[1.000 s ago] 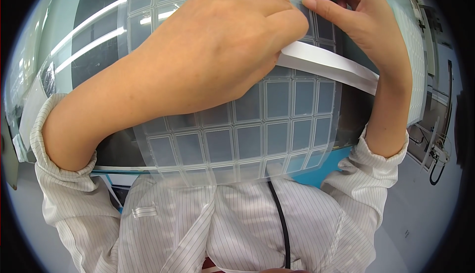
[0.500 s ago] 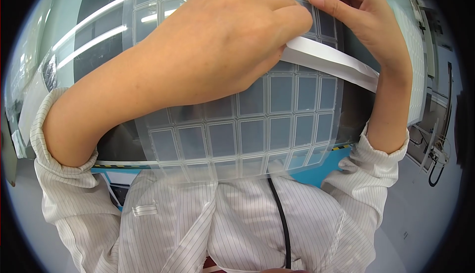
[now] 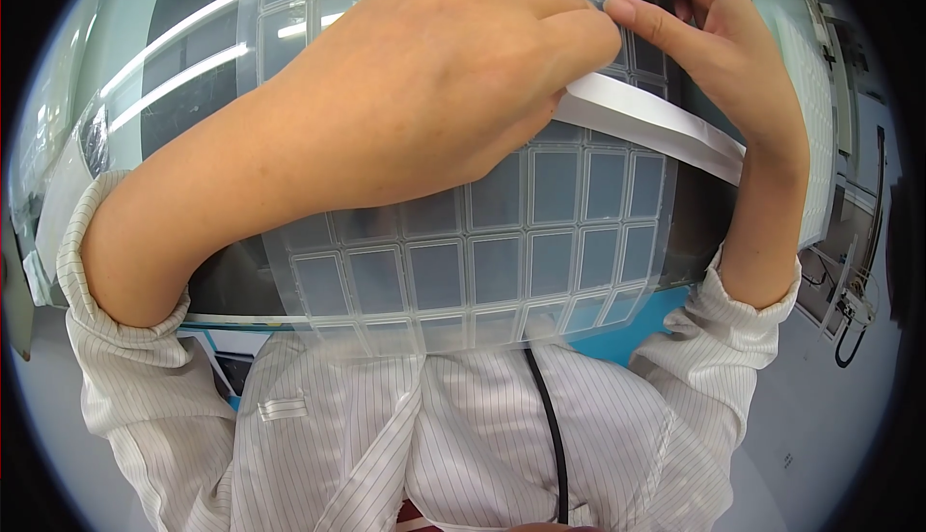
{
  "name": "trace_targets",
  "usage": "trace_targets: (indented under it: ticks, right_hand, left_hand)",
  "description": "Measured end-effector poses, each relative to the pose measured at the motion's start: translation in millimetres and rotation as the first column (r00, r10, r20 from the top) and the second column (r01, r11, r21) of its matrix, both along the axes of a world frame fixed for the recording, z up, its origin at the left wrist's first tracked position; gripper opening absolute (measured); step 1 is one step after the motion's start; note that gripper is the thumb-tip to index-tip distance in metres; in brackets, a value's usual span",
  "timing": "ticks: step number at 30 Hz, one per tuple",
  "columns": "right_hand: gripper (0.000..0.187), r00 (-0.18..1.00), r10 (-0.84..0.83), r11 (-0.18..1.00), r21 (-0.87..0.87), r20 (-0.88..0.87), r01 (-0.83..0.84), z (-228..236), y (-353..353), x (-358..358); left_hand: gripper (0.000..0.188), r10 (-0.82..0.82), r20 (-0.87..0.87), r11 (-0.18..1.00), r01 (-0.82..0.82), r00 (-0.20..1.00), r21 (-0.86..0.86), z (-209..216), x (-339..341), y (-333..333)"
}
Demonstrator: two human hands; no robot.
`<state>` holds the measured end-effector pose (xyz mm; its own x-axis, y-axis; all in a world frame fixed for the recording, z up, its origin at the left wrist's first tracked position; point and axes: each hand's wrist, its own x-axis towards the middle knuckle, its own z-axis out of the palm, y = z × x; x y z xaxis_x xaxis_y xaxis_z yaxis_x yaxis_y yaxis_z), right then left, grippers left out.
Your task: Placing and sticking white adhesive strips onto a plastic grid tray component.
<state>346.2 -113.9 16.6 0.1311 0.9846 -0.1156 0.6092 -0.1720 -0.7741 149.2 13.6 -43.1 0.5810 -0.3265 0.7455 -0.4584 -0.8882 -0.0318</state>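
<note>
My left hand [image 3: 453,79] reaches across the tray, back of the hand up and fingers curled closed. A folded white paper-like strip [image 3: 656,122] comes out from under its fingers and passes behind my right forearm. Beneath lies a clear plastic tray [image 3: 499,262] with rows of rectangular pockets, its near edge close to my body. My right hand [image 3: 699,35] is over the tray's far right part, thumb and forefinger bent together in a pinch. Whatever sits between those fingertips is too small or hidden to make out. My left hand covers the tray's middle.
The tray lies on a dark, glossy work surface [image 3: 227,276] that reflects lamps. White textured sheets or trays [image 3: 815,127] stand at the right edge. Clear plastic wrapping [image 3: 68,185] is at the left. A black cord [image 3: 547,416] hangs down my front.
Both hands have shifted very slightly to the right, and the white strip with them. The grips look the same.
</note>
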Motion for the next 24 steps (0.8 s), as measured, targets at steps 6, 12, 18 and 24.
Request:
trace_targets:
  ticks: [6, 12, 18, 24]
  right_hand:
    - [0.01, 0.987, -0.026, 0.996, 0.086, 0.157, 0.013, -5, 0, -7]
    - [0.007, 0.911, 0.306, 0.853, 0.504, -0.277, -0.133, -31, 10, -6]
    - [0.008, 0.996, -0.034, 0.995, 0.088, -0.084, 0.042, -4, -7, -4]
    - [0.01, 0.991, -0.048, 0.995, 0.077, -0.126, 0.058, -6, -8, -6]
  left_hand:
    - [0.025, -0.03, 0.057, 0.999, 0.029, 0.998, 0.018, -4, 6, 2]
    - [0.023, -0.017, 0.036, 1.0, 0.016, 0.999, 0.022, -8, 3, 5]
    - [0.02, -0.033, 0.012, 0.999, 0.033, 0.999, -0.032, -2, 4, 0]
    - [0.019, -0.044, 0.041, 0.999, 0.044, 0.998, -0.001, -5, 3, 2]
